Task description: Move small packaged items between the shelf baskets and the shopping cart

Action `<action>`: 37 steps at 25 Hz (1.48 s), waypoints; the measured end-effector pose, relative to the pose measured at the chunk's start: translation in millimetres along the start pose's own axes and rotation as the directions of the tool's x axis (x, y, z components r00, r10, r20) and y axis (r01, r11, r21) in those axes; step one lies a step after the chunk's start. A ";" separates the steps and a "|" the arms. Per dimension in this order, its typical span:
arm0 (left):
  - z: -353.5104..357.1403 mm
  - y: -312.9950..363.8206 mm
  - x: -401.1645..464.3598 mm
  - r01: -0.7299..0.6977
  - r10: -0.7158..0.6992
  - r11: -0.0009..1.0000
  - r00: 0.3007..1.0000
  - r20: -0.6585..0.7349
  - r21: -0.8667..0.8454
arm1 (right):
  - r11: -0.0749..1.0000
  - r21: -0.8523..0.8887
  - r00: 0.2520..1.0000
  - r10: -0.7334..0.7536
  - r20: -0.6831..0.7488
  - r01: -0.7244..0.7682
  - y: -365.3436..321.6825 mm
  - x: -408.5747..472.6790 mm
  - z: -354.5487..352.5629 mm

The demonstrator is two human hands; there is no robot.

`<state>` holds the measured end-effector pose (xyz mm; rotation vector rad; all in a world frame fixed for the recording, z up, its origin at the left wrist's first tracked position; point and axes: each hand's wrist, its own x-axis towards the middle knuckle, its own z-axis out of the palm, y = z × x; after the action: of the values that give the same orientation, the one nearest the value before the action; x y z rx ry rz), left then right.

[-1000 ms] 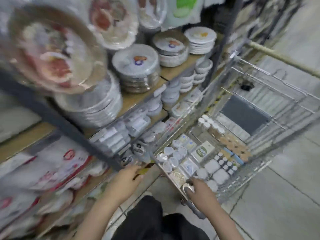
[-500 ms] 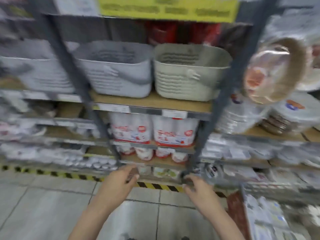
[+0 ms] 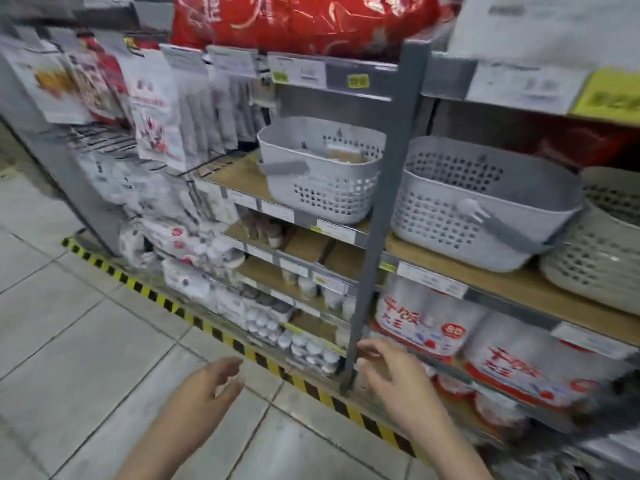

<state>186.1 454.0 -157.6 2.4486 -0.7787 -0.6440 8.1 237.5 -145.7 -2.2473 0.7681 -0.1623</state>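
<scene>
Legible print is scarce. The clear plastic-wrapped packs with red and white labels [image 3: 420,323] on the lower shelf carry large red Chinese characters and a red round badge reading "80". A second such pack [image 3: 512,368] to its right repeats the red characters, too blurred to make out. The large red foil bag [image 3: 304,19] on the top shelf bears white lettering that is cut off and unreadable. White price tags [image 3: 431,279] and yellow stickers [image 3: 358,80] along the grey shelf edges hold print too blurred to read.
</scene>
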 end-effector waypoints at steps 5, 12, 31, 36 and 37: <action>-37.7 53.7 81.7 -0.201 0.199 0.977 0.980 -0.031 -0.071 | 0.998 -0.032 0.997 -0.057 -0.051 0.056 -34.1 64.7 -28.7; -116.0 117.4 194.8 -0.451 0.440 0.892 0.864 -0.244 0.008 | 0.939 -0.175 0.905 -0.336 -0.262 0.297 -90.5 183.1 -61.7; -190.5 136.3 374.0 -0.818 0.832 0.548 0.554 -0.019 0.176 | 0.926 -0.180 0.940 0.310 -0.141 -0.332 -123.4 360.2 -98.9; -198.1 140.0 389.7 -0.791 0.783 0.601 0.612 0.114 0.118 | 0.890 -0.141 0.901 0.423 -0.102 -0.434 -125.7 367.8 -96.6; -199.0 141.7 390.4 -0.784 0.772 0.608 0.621 0.135 0.130 | 0.890 -0.118 0.897 0.428 -0.111 -0.440 -127.9 365.2 -98.5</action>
<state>525.3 168.0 -34.1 1.9053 -1.8501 -0.3004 333.2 37.8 -27.8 -2.1430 1.3433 0.0173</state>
